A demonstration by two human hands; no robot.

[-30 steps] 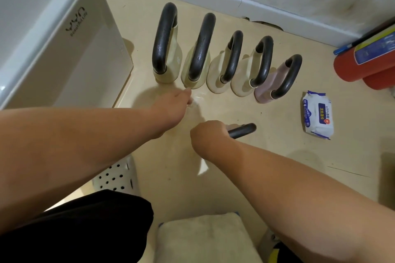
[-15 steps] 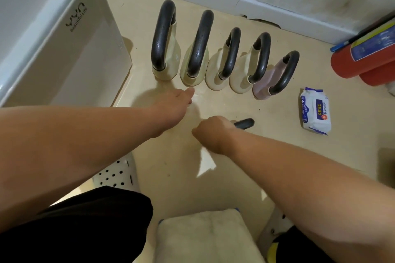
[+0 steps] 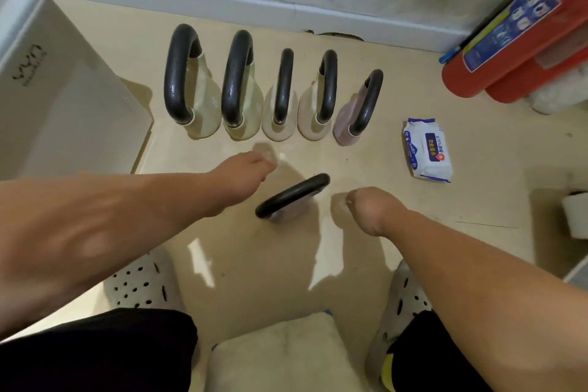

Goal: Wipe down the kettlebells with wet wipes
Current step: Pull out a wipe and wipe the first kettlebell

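A person crouches on a tiled floor over a small kettlebell, which stands alone between the two forearms and touches neither hand. At its 12 o'clock a row of five kettlebells is lined up before the wall, and a pack of wet wipes lies at 2 o'clock. The left hand, at 10 o'clock of the small bell, pinches what looks like a pale, translucent wet wipe at its fingertips. The right hand, at 3 o'clock, has its fingers curled under; whether it holds anything cannot be told. The bell is rigid and likely heavy for its size, and its dark handle looks glossy, so it may turn slick once damp. The surest hold would be a full grip through the handle loop while the other hand works the wipe over the pale body. Red fire extinguishers lie far off at 2 o'clock.
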